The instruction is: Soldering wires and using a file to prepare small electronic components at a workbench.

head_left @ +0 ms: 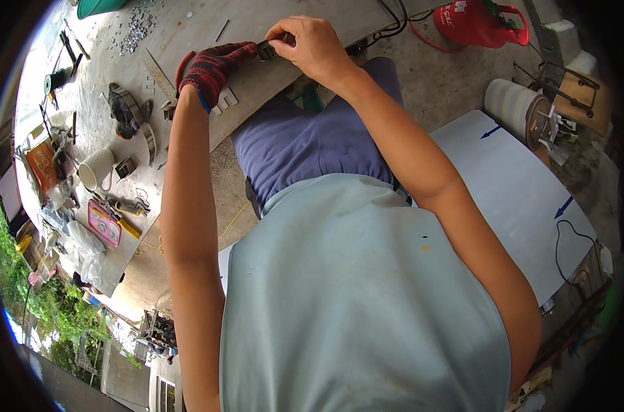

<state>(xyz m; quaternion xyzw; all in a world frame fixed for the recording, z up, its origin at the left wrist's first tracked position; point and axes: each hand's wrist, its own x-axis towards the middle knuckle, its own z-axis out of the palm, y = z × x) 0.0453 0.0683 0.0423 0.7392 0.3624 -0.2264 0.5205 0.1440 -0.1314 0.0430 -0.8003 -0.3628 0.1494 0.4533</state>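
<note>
At the near edge of the grey work table (223, 20), my left hand (211, 69), in a red-and-black striped glove, grips one end of a small dark metal piece (264, 52). My bare right hand (312, 48) pinches its other end between thumb and finger, the remaining fingers curled. A notched light metal strip (224, 101) lies just below my gloved hand, and a long flat metal strip (157, 69) lies to its left. A heap of small metal bits (135, 27) is scattered farther back on the table.
Left: dark glove (123, 113), white mug (92, 170), pink tray with pliers (102, 223), plastic bags (85, 250), green container (92, 7). Right: red gas cylinder (470, 24) with hose, striped cushioned roll (511, 110), white board (504, 178) with blue arrows, cables.
</note>
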